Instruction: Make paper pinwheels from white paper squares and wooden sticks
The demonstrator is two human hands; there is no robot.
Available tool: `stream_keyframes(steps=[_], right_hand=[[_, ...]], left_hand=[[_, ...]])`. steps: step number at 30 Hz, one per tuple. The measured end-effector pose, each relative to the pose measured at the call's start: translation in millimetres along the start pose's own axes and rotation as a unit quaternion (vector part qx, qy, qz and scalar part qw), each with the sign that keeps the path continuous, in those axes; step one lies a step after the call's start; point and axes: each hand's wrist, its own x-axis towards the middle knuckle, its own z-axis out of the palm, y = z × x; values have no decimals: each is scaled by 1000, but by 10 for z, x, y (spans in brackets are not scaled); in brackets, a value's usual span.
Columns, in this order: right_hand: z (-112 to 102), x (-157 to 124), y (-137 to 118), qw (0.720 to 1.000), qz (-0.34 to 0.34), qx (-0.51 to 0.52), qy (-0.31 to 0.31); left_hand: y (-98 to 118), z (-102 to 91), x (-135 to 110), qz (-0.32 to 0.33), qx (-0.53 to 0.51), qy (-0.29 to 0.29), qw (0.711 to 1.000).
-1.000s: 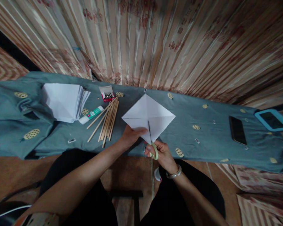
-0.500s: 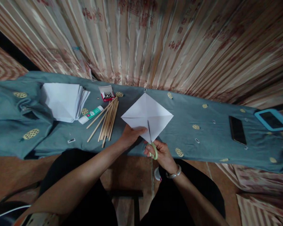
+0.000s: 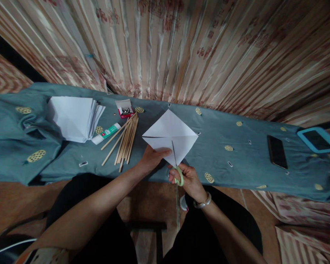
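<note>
A white square sheet of paper point(image 3: 172, 126), creased across its middle, is held with one corner toward me. My left hand point(image 3: 153, 157) grips its lower left part, thumb on top and fingers hidden beneath. A slit runs inward from the paper's left corner. My right hand point(image 3: 189, 178) is closed on the pale green handles of a pair of scissors point(image 3: 180, 176). One dark blade lies over the paper, running up from the near corner toward the middle. The other blade is hidden below the sheet.
Left of the paper lie several wooden sticks point(image 3: 128, 139), a glue stick point(image 3: 107, 133), an opened small red box of metal clips or pins point(image 3: 125, 112) and a stack of white paper point(image 3: 70, 118). At the right are a phone point(image 3: 277, 151) and a blue-framed tablet point(image 3: 318, 140). A curtain point(image 3: 165, 55) hangs behind.
The paper's right corner has drawn in and tilted slightly, and the slit at its left corner looks a little wider. Both hands and the scissors have hardly moved.
</note>
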Motion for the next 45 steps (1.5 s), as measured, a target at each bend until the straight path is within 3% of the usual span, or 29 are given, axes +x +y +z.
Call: stream_keyframes(steps=[10, 13, 17, 20, 25, 27, 34, 39, 42, 45], right_hand=[[-77, -69, -62, 997, 11, -35, -68], [-218, -118, -109, 992, 44, -46, -111], [-571, -204, -227, 982, 84, -75, -152], [-838, -242, -318, 991, 62, -69, -95], [-1043, -118, -357, 989, -53, -3, 135], [-1057, -26, -344, 981, -75, 14, 179], [-963, 161, -332, 986, -55, -8, 154], [-855, 192, -331, 989, -31, -8, 145], [-803, 229, -296, 987, -35, 23, 157], [-730, 288, -232, 975, -56, 73, 205]], left_hand=[[58, -53, 89, 30, -11, 34, 999], [138, -116, 155, 53, -38, 42, 997], [226, -196, 224, 49, -84, 37, 995], [247, -217, 239, 43, -92, 26, 994], [173, -197, 193, -23, -54, -28, 998], [126, -180, 153, -38, -27, -43, 998], [89, -118, 26, -73, 66, -113, 989], [103, -141, 57, -89, 85, -86, 989], [115, -137, 92, -103, 31, -79, 991], [149, -94, 97, -115, -88, -112, 983]])
